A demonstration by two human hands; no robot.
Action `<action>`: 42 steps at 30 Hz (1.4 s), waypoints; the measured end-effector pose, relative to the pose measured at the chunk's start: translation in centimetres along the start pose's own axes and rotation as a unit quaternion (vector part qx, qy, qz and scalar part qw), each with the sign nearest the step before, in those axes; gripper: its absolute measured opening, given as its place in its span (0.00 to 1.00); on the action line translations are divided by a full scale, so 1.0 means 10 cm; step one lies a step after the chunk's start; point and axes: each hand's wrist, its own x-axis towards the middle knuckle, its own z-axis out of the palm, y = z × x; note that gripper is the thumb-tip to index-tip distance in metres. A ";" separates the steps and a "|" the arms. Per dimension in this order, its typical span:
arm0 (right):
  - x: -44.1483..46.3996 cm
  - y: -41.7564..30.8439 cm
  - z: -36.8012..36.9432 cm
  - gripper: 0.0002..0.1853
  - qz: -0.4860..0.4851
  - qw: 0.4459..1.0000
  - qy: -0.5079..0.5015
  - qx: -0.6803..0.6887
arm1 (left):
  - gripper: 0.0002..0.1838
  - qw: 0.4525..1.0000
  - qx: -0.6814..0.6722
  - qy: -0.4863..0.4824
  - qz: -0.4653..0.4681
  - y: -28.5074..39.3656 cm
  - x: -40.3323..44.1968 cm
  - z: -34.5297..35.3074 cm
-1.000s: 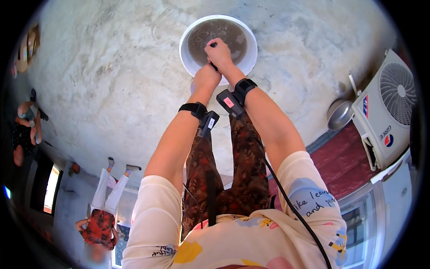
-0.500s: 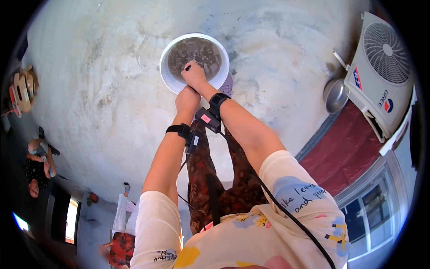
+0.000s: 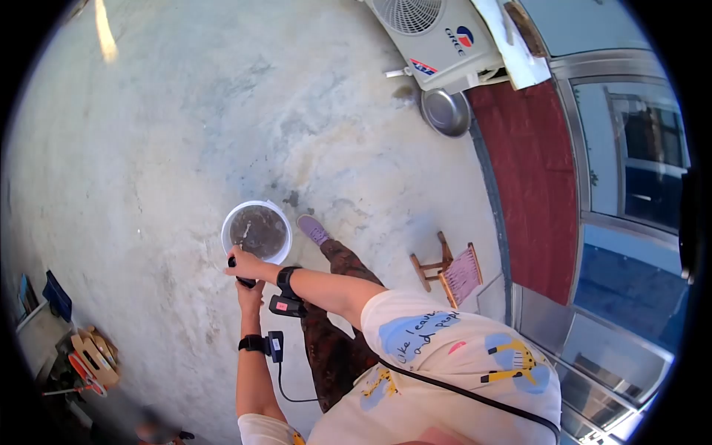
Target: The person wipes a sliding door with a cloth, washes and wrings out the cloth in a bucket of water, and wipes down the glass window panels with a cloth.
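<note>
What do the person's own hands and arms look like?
Right hand and left hand are bare. The right black strap carries a dark box, pink-labelled; the left black strap, another box with pale label and thin cable. The right sleeve is short, cream, with blue patches and black writing.

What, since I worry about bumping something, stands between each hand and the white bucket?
Nothing visible blocks the right hand, which overlaps the rim of the white bucket in this view. Between the left hand and bucket comes the right hand. The purple shoe is beside the bucket, off both paths.
</note>
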 end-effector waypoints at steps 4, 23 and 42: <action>-0.86 -0.90 -0.56 0.26 -0.072 0.996 -0.027 0.033 | 0.26 0.945 -0.249 -0.195 0.081 0.30 -0.86 -0.42; -5.03 -0.42 -2.74 0.15 -0.116 0.836 0.435 0.314 | 0.14 0.755 0.079 -0.500 0.415 2.13 -3.40 2.75; -7.18 -0.34 -5.07 0.26 -0.295 0.735 0.245 0.559 | 0.14 0.725 0.167 -0.646 0.169 3.38 -5.21 6.11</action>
